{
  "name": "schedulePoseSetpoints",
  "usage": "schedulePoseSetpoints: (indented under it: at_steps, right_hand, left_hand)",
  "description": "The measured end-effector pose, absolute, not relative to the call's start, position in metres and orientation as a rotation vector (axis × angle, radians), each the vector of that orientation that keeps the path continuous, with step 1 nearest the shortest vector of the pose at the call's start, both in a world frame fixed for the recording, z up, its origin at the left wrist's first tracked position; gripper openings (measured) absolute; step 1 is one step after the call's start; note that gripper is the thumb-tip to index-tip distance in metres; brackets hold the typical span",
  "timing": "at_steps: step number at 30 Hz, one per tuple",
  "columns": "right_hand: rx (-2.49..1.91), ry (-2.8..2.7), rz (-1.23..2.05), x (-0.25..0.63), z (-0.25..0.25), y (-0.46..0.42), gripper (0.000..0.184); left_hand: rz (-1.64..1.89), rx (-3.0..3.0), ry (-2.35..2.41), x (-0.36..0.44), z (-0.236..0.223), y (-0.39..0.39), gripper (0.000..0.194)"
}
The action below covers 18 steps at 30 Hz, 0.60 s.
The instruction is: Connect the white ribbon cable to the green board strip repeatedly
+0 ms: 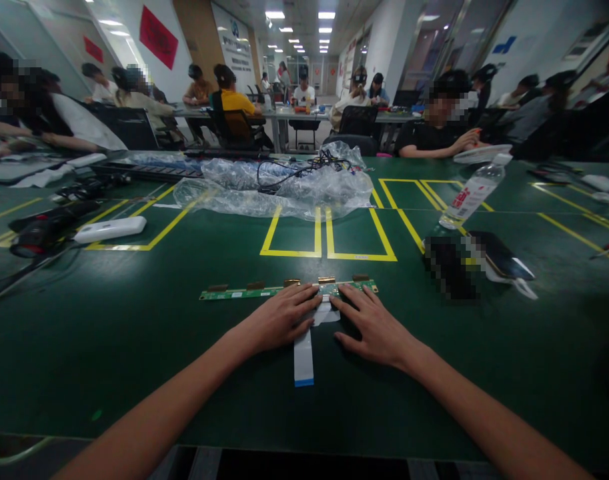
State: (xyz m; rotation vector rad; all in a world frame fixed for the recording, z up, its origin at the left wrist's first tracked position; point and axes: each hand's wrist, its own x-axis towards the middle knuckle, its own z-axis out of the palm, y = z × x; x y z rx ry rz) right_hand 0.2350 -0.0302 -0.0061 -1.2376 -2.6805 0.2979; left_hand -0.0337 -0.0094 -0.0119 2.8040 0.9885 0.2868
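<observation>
A long, narrow green circuit board with brown flexible tabs along its far edge lies crosswise on the green table. My left hand rests with outstretched fingers on the middle of the board. Just right of it, my right hand has its fingers spread, the tips touching the board and the thumb apart. Between both hands, a white flat ribbon cable with a blue end runs from the board towards me. Its folded upper part is partly covered by my left fingers.
Clear plastic wrap with black cables lies beyond yellow tape outlines. At right are a water bottle and a dark phone. A white device and a black tool lie left. People sit at tables further back.
</observation>
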Motion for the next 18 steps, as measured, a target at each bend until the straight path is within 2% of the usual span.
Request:
schedulePoseSetpoints:
  at_steps: [10, 14, 18]
  right_hand:
    - [-1.212, -2.543, 0.282, 0.242, -0.005, -0.030, 0.056]
    - [-1.191, -2.478, 0.270, 0.243, -0.004, -0.031, 0.050]
    - [-1.195, -2.453, 0.253, 0.242, -0.002, -0.033, 0.045]
  left_hand:
    - [0.170, 2.716, 1.365, -0.091, -0.018, -0.038, 0.054]
    - [0.167, 2.536, 1.764, -0.154, -0.027, -0.049, 0.058]
    - [0.116, 2.264, 2.179, -0.250, -0.042, -0.063, 0.064]
